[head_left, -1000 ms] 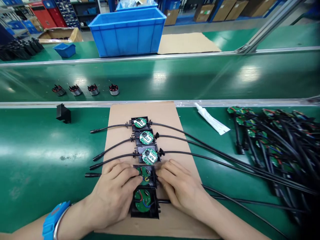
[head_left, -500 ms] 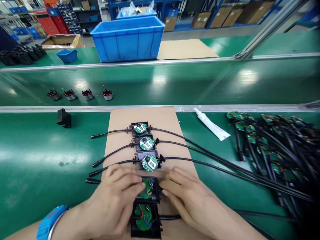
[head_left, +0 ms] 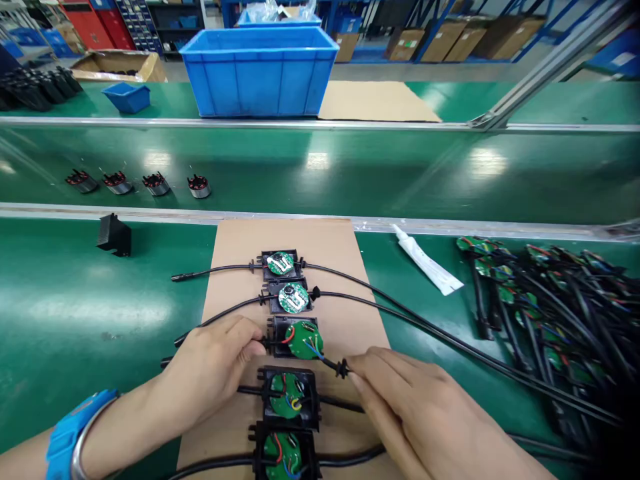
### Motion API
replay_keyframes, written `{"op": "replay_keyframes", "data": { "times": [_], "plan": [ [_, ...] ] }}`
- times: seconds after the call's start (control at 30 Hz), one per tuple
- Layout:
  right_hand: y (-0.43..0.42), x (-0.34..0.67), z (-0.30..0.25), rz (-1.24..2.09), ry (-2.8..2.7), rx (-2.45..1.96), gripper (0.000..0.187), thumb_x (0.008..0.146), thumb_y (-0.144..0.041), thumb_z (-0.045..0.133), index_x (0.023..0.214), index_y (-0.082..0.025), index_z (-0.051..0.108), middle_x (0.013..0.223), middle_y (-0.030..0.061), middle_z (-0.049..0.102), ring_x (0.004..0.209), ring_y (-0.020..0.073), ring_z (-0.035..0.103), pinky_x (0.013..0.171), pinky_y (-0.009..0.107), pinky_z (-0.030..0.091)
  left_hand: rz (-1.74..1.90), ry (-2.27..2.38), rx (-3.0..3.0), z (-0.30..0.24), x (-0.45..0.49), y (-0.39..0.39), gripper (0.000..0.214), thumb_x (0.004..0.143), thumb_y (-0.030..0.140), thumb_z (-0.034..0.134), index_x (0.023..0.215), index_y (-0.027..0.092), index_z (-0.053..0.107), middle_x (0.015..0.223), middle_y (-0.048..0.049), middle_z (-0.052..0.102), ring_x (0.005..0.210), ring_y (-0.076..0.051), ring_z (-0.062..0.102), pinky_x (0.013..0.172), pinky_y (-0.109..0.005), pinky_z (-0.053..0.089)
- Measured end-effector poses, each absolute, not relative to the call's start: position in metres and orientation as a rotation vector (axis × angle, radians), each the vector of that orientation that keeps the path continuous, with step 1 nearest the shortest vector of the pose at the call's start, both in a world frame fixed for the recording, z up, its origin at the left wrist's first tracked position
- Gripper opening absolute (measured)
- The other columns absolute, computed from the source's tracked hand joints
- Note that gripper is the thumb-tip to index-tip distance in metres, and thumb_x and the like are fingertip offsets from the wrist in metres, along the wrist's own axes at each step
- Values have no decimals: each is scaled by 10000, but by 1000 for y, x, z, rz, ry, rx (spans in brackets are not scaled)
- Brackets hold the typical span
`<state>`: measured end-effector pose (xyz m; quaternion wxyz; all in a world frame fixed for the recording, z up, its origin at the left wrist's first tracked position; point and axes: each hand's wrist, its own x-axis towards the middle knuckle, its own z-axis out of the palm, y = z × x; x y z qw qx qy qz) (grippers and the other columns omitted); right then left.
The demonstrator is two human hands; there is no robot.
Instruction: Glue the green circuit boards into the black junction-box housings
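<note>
Several black housings with round green circuit boards lie in a row on a brown cardboard sheet (head_left: 330,233), each with black cables running left and right. My left hand (head_left: 215,367) pinches the left side of the third housing (head_left: 280,330), whose green board (head_left: 305,339) is flipped so its red and blue wires show. My right hand (head_left: 405,393) pinches the black cable (head_left: 331,364) and its grommet just right of that board. Two more housings (head_left: 289,396) lie nearer me, between my hands.
A heap of cabled green boards (head_left: 540,293) lies at right. A white tube (head_left: 425,259) rests beside the cardboard, a black block (head_left: 114,235) at left. Several motor stators (head_left: 199,187) sit on the belt. A blue bin (head_left: 257,63) stands beyond.
Both hands moved up from the fourth housing to the third. Its board is now turned over, wires showing, with the right cable pulled out of the housing wall. The camera tilted slightly.
</note>
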<state>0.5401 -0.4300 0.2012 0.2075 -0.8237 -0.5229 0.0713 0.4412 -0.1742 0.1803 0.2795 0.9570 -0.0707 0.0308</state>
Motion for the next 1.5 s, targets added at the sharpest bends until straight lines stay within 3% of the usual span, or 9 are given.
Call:
{"op": "replay_keyframes", "data": {
  "times": [0.17, 0.47, 0.63, 0.83, 1.03, 1.2, 1.27, 1.4, 1.5],
  "plan": [
    [-414, 546, 207, 328, -1512, -2444, 164, 859, -132, 395, 757, -210, 498, 655, 32, 554, 541, 176, 520, 498, 325, 329, 116, -315, 2651, 180, 454, -182, 290, 987, 208, 300, 839, 173, 547, 732, -29, 638, 623, -177, 610, 527, -290, 486],
    [-393, 554, 202, 426, -1504, -2519, 158, 826, -163, 411, 899, -206, 545, 736, 37, 591, 541, 189, 532, 510, 328, 233, -25, -329, 2739, 176, 465, -185, 239, 982, 195, 336, 1035, 143, 564, 873, -68, 665, 721, -210, 640, 605, -370, 557],
    [-387, 554, 197, 466, -1592, -2464, 293, 845, -192, 421, 1074, -218, 602, 736, 37, 621, 600, 194, 597, 512, 313, 271, -18, -340, 2654, 175, 466, -182, 172, 933, 148, 425, 924, 148, 596, 943, -80, 680, 802, -218, 660, 680, -384, 580],
    [-388, 554, 188, 431, -1568, -2426, 362, 845, -149, 413, 1140, -186, 620, 777, 49, 654, 638, 196, 625, 531, 320, 346, 128, -391, 2610, 176, 462, -177, 180, 907, 119, 466, 996, 143, 620, 1054, -86, 671, 977, -201, 646, 818, -344, 578],
    [-387, 552, 185, 431, -1532, -2419, 347, 847, -149, 429, 1120, -186, 640, 778, 50, 654, 664, 200, 630, 569, 319, 377, 57, -677, 3207, 176, 451, -200, 223, 735, 28, 466, 874, 104, 623, 734, -85, 594, 630, -239, 579, 469, -350, 520],
    [-386, 551, 188, 460, -1537, -2425, 285, 856, -150, 427, 1019, -172, 660, 777, 65, 660, 681, 213, 635, 585, 320, 394, 1, -788, 3420, 178, 452, -207, 182, 742, 36, 447, 781, 114, 608, 680, -82, 544, 590, -216, 530, 454, -308, 453],
    [-386, 549, 188, 444, -1540, -2440, 294, 854, -152, 427, 1035, -163, 658, 772, 72, 663, 678, 218, 638, 584, 319, 401, 62, -676, 3338, 180, 451, -203, 201, 745, 34, 475, 861, 105, 623, 736, -81, 582, 640, -217, 560, 532, -326, 501],
    [-386, 544, 183, 372, -1531, -2442, 332, 853, -159, 413, 1087, -147, 649, 765, 84, 664, 651, 223, 632, 585, 328, 413, 142, -494, 3172, 176, 443, -203, 485, 761, 54, 489, 1245, 42, 525, 1053, -152, 632, 847, -237, 609, 694, -352, 550],
    [-385, 543, 181, 348, -1501, -2430, 345, 857, -163, 415, 1112, -133, 645, 795, 100, 670, 656, 217, 626, 596, 327, 414, 104, -577, 3176, 169, 437, -208, 532, 762, 61, 463, 1287, -22, 480, 1133, -215, 604, 910, -267, 599, 722, -377, 556]
  ]
}}
